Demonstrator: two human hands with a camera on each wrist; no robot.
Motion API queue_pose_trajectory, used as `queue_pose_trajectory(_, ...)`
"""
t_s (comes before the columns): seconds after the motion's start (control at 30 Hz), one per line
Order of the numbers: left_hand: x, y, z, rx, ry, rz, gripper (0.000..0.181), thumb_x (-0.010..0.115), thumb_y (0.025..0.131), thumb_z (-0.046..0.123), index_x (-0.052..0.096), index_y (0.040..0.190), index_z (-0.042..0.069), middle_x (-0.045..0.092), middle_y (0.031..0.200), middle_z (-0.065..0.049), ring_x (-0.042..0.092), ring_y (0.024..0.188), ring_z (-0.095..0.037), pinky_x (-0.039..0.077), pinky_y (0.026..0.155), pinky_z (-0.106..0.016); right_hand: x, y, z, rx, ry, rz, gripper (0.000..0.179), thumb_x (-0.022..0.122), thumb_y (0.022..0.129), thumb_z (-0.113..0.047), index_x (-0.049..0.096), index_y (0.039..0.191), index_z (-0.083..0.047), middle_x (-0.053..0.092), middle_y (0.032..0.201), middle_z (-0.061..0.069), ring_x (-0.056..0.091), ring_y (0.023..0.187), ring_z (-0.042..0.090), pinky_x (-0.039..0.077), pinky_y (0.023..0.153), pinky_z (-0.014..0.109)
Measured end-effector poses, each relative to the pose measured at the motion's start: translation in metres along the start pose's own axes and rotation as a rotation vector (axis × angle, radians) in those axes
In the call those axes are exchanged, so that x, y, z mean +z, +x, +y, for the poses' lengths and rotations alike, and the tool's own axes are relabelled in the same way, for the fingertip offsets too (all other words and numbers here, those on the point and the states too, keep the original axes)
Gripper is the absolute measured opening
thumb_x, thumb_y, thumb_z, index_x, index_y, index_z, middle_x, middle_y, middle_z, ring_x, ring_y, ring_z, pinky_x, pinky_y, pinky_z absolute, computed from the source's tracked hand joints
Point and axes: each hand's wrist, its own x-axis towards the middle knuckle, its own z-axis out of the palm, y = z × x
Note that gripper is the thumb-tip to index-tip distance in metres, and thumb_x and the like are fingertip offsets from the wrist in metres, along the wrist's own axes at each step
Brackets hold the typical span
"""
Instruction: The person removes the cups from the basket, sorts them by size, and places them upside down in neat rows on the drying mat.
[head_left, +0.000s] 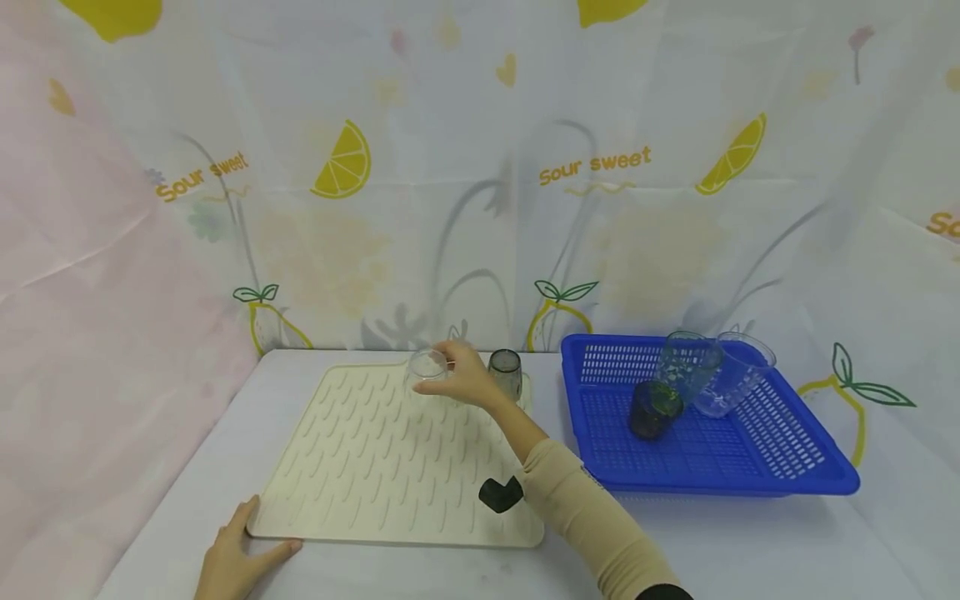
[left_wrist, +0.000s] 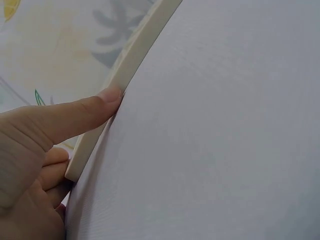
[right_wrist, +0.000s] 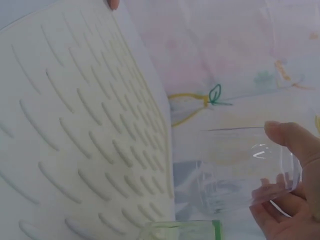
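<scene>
My right hand (head_left: 467,377) grips a clear glass (head_left: 427,367) by its side, with the thumb and fingers around it, over the far part of the cream drying mat (head_left: 375,467). In the right wrist view the glass (right_wrist: 240,165) is see-through, with the thumb on one side and the fingers on the other. A dark tinted glass (head_left: 506,375) stands just right of this hand, at the mat's far right corner. My left hand (head_left: 234,554) holds the mat's near left corner, thumb on the front edge (left_wrist: 112,95) and fingers at the left edge.
On the right, a blue plastic basket (head_left: 712,483) contains a dark glass (head_left: 651,412), a greenish glass (head_left: 686,367) and a clear glass (head_left: 738,375). A black piece (head_left: 501,496) shows beside the right sleeve. Behind the white table (head_left: 397,575) hangs a lemon-printed cloth (head_left: 450,233).
</scene>
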Motion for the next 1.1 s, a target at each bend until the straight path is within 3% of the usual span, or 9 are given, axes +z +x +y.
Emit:
queue_pose_trajectory(0.37, 0.001, -0.001, -0.001, -0.005, -0.016, 0.015, 0.109, 0.075, 0.076, 0.043, 0.008, 0.144, -0.01, -0.002, 0.144, -0.04, 0.002, 0.123, -0.069, 0.01, 0.099, -0.076, 0.023, 0.021, 0.004, 0.024, -0.11, -0.071, 0.068, 0.078, 0.076, -0.023, 0.047, 0.133, 0.002, 0.054, 0.13, 0.017, 0.053, 0.117, 0.032, 0.049, 0.096, 0.037)
queue_pose_trajectory(0.53, 0.001, -0.001, 0.0, -0.013, -0.022, 0.016, 0.11, 0.075, 0.076, 0.044, 0.008, 0.144, -0.009, -0.002, 0.145, -0.039, 0.001, 0.124, -0.068, 0.01, 0.099, -0.076, 0.032, 0.029, 0.005, -0.008, -0.206, -0.065, 0.063, 0.079, 0.074, -0.022, 0.053, 0.127, 0.0, 0.06, 0.122, 0.015, 0.058, 0.109, 0.028, 0.051, 0.09, 0.031)
queue_pose_trajectory(0.67, 0.001, -0.002, 0.0, -0.016, -0.013, 0.019, 0.108, 0.074, 0.076, 0.044, 0.009, 0.144, -0.009, -0.002, 0.144, -0.039, 0.002, 0.123, -0.068, 0.01, 0.099, -0.076, 0.038, 0.034, 0.004, 0.005, -0.263, -0.056, 0.065, 0.079, 0.075, -0.023, 0.051, 0.129, 0.001, 0.059, 0.125, 0.014, 0.056, 0.114, 0.028, 0.048, 0.096, 0.032)
queue_pose_trajectory(1.1, 0.001, -0.003, 0.001, 0.004, -0.034, 0.038, 0.107, 0.075, 0.077, 0.039, 0.01, 0.143, -0.013, -0.002, 0.144, -0.04, 0.004, 0.127, -0.065, 0.01, 0.102, -0.072, 0.048, 0.052, 0.007, 0.135, -0.25, -0.022, 0.065, 0.075, 0.081, -0.02, 0.044, 0.133, 0.005, 0.053, 0.132, 0.016, 0.051, 0.121, 0.029, 0.043, 0.103, 0.034)
